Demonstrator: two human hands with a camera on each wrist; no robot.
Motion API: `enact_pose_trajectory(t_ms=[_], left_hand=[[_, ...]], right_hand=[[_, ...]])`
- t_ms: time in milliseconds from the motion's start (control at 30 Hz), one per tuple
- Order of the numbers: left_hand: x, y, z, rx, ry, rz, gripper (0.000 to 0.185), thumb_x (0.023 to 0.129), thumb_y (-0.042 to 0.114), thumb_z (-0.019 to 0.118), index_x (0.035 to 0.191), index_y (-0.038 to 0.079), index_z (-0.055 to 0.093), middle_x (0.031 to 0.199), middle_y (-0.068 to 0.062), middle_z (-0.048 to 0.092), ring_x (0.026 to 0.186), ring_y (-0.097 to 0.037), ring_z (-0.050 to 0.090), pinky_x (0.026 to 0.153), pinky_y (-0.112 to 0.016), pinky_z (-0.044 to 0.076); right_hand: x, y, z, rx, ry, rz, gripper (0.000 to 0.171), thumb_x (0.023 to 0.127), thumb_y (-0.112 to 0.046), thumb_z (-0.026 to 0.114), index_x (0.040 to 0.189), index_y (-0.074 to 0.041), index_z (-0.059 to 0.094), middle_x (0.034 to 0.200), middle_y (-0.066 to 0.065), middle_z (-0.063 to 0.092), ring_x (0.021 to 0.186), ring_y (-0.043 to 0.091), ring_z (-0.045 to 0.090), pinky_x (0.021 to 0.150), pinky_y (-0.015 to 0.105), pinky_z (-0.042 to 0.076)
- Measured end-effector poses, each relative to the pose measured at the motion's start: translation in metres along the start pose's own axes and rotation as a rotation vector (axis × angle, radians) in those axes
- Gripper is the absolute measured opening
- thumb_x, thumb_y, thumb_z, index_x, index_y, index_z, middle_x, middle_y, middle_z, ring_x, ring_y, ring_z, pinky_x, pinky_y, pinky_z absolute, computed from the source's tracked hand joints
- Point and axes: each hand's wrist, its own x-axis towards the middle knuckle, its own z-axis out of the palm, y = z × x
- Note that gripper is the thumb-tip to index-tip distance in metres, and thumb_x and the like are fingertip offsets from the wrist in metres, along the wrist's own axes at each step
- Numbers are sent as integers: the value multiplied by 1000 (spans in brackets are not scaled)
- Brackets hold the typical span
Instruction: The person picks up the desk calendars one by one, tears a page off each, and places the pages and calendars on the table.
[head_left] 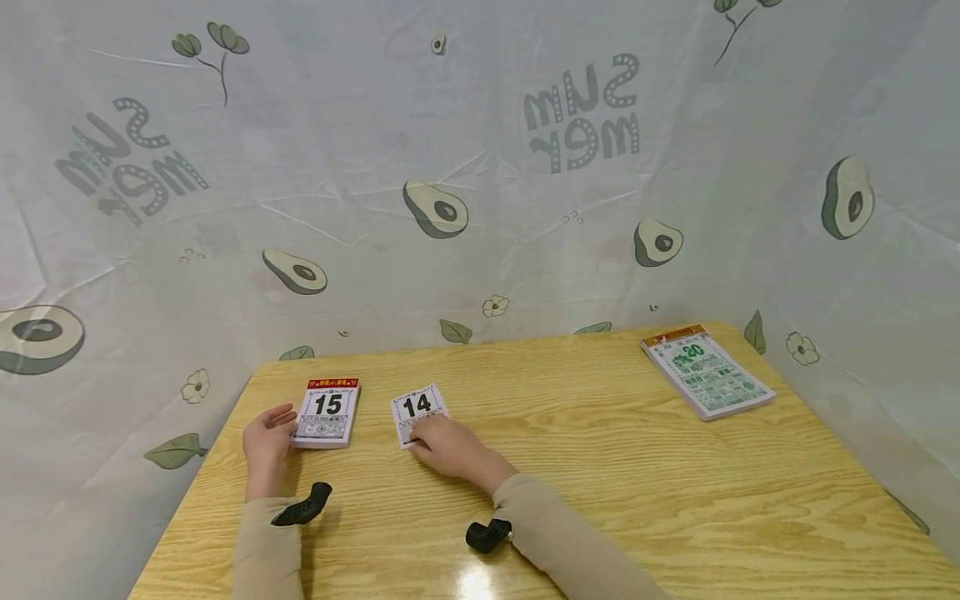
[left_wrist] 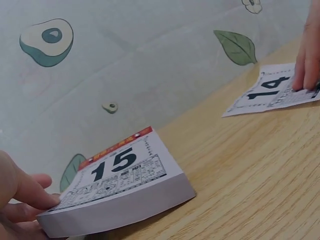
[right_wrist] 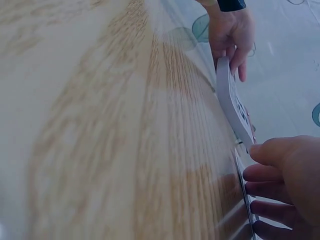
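Wooden table carries all we see: our left hand rests its fingers against the left edge of the calendar pad showing 15, touching it without curling round it. At 3 o'clock of that pad, just beside it, lies the loose sheet marked 14, and our right hand presses its near edge flat with straight fingers. Well apart at 2 o'clock lies a second calendar pad printed 20 in green.

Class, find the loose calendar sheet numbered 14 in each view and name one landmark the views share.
Head: loose sheet 14 left of centre, under right hand.
Left wrist: upper right.
Right wrist: thin edge, lower right.
Shared landmark: calendar pad 15.
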Motion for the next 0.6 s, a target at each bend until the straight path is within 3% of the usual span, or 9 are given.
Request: enact_pose_trajectory(t_ms=[200, 600], left_hand=[[0, 0, 3, -5, 35, 5, 41, 94, -6, 49, 136, -4, 51, 136, -29, 53, 128, -37, 50, 61, -4, 35], [3, -3, 7, -8, 94, 25, 40, 92, -8, 51, 132, -5, 54, 133, -27, 56, 123, -36, 55, 62, -4, 36]], right_hand=[[6, -9, -1, -36, -83, 34, 36, 101, -29, 50, 129, -11, 63, 138, 5, 59, 132, 19, 52, 113, 29, 35], [22, -19, 8, -85, -170, 53, 48, 101, -39, 47, 141, -13, 51, 150, 3, 47, 142, 20, 40, 118, 28, 28]])
